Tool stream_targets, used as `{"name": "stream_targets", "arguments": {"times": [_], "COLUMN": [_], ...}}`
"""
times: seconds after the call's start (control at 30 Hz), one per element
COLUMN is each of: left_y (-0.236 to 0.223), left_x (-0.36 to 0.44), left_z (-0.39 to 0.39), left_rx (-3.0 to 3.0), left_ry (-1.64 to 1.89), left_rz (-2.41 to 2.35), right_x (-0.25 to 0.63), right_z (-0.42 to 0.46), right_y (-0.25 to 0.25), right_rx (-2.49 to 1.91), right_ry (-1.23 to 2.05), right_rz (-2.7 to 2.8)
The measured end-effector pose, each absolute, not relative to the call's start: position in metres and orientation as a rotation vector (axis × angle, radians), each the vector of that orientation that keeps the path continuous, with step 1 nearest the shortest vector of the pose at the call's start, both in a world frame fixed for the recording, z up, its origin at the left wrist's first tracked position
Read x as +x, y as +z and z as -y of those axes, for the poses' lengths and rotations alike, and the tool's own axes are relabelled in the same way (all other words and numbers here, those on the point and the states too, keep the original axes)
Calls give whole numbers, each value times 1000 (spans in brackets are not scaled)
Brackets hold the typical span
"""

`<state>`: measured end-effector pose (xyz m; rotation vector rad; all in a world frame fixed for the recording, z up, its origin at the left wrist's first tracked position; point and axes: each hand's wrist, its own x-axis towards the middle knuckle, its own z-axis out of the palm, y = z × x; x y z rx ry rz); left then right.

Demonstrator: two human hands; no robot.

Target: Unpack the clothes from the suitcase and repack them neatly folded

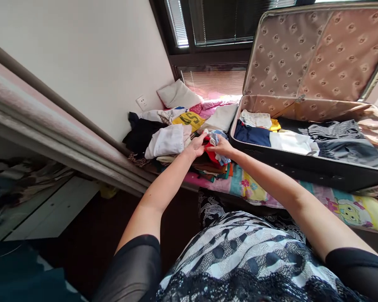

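Note:
My left hand (196, 146) and my right hand (222, 147) meet over a heap of clothes beside the suitcase. A crumpled light blue and white garment (222, 158) hangs from the fingers of my right hand, which are closed on it. My left hand, its palm turned inward, grips an edge of the same bundle; some of its fingers are hidden. Red cloth (211, 156) shows between and below both hands. Underneath lies a stack of folded clothes (204, 167). Just left of my hands rests a folded white garment (166, 141).
An open black suitcase (283, 161) stands at the right with folded clothes inside, its patterned lid (315, 50) raised. Black clothes (143, 136), a yellow printed garment (189, 120) and a white cushion (179, 94) lie toward the wall. A curtain (66, 121) hangs at the left.

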<state>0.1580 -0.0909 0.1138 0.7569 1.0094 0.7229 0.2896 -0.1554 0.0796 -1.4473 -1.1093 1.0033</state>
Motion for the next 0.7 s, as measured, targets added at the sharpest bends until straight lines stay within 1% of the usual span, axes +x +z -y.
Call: {"name": "stream_targets", "arguments": {"times": [0.1,0.27,0.43,0.5,0.63,0.7], "left_y": [113,107,100,93,72,64], "left_x": [149,131,125,125,112,97], "left_z": [88,85,87,86,84,87], "left_rx": [834,976,1097,1135,1217,1333], "left_ry": [714,587,536,573,736,745], "left_rz": [-1054,-1212,-1171,-1173,-1351,-1457], "right_x": [288,289,289,289,291,293], "right_z": [158,158,158,158,158,158], "right_y": [79,83,84,82,78,75], "right_rx": [-1355,-1260,-1278,-1284,-1301,-1277], "right_ry": [1086,1267,1244,1218,1169,1180], "right_rz": [1040,848,786,774,752,715]}}
